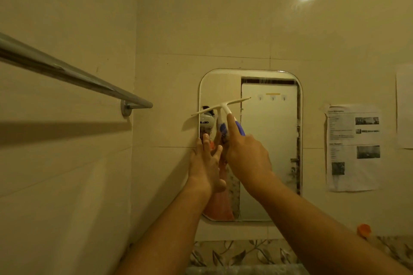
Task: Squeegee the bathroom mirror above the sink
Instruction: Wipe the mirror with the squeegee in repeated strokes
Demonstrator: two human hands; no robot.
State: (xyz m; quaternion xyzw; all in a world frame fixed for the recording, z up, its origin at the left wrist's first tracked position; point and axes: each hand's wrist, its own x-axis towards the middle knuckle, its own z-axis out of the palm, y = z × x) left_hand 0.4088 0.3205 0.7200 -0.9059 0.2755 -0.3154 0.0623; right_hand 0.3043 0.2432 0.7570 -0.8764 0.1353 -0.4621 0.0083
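Observation:
A rounded rectangular mirror [268,152] hangs on the tiled wall, reflecting a white door. My right hand [247,156] grips the blue-and-white handle of a white squeegee [221,106]. Its blade lies tilted across the mirror's upper left part, and the blade's left end reaches past the mirror's left edge. My left hand [205,163] rests flat with fingers spread against the mirror's left edge, just below the blade. Both forearms reach up from the bottom of the view and hide the mirror's lower left part.
A chrome towel bar [73,73] juts out from the left wall at head height. Printed paper sheets [354,147] are stuck to the wall right of the mirror. An orange object [364,230] sits at lower right above a leaf-patterned tile band [245,252].

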